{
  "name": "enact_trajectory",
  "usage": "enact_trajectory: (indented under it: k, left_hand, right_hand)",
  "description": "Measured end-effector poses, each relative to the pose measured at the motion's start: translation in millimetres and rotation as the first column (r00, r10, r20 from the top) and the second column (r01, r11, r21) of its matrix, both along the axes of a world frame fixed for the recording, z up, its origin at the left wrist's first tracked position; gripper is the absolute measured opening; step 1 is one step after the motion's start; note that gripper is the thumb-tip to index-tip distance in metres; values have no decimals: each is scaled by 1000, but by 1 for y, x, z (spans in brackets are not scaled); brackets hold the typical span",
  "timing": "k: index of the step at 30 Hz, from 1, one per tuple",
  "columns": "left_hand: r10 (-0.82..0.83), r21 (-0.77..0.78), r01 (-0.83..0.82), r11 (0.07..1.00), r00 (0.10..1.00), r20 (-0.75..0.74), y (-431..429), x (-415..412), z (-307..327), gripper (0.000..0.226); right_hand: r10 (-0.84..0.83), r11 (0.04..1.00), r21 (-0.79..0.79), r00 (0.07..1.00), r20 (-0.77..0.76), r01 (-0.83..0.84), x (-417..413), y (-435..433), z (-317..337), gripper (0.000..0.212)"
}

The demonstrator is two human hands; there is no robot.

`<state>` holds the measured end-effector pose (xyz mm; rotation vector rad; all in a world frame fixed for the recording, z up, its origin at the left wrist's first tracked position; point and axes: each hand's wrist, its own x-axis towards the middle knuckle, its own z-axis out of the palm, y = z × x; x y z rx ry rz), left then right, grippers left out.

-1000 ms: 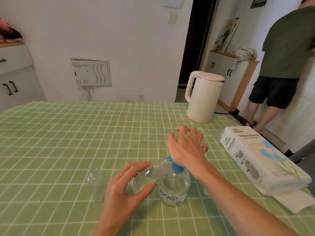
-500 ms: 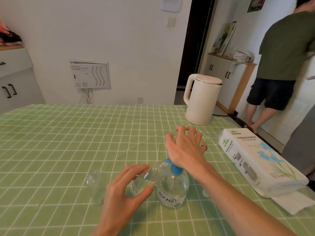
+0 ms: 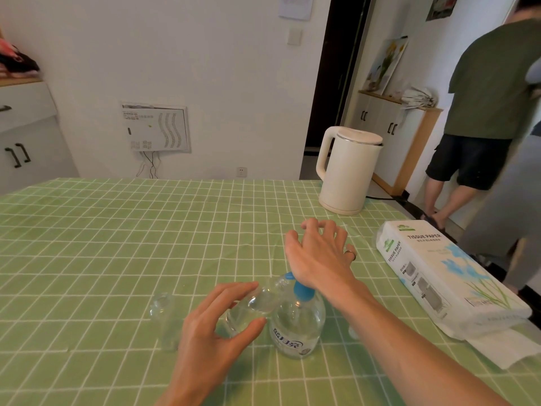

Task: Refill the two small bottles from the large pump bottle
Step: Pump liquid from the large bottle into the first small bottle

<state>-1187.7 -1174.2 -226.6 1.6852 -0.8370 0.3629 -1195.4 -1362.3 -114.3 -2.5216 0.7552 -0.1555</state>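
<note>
Green tablecloth [image 3: 117, 244], L grip [image 3: 210, 332] grasping sm bottle [image 3: 254, 306] at pump bottle [image 3: 295, 326], R grip [image 3: 319, 256] released atop it

Kettle [image 3: 349, 171], tissue pack [image 3: 445, 276], bystander [image 3: 486, 106].

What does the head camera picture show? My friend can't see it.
A right hand presses the blue top of a large pump bottle while the left hand holds a small clear bottle tilted at its spout. A second small bottle stands nearby on the green checked table.
</note>
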Motion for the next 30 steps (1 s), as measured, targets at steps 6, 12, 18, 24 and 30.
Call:
enact_trajectory:
  k: [6, 12, 18, 24, 30]
  left_hand:
    - [2, 8, -2, 1000, 1000, -15, 0, 0, 1, 46]
    - [-7, -3, 7, 1000, 1000, -6, 0, -2, 4, 45]
    - [-4, 3, 4, 1000, 1000, -6, 1, -1, 3, 46]
    - [6, 11, -6, 1000, 1000, -6, 1, 0, 1, 46]
    - [1, 18, -1, 1000, 1000, -7, 1, -2, 1, 45]
  right_hand:
    - [4, 999, 36, 1000, -29, -3, -1, 1, -4, 49]
    - [7, 1000, 27, 1000, -27, -6, -3, 1, -2, 51]
    - [0, 999, 40, 1000, 9, -1, -1, -1, -1, 46]
    - [1, 999, 48, 999, -38, 1, 1, -1, -7, 49]
    - [-5, 999, 44, 1000, -21, 5, -2, 0, -3, 48]
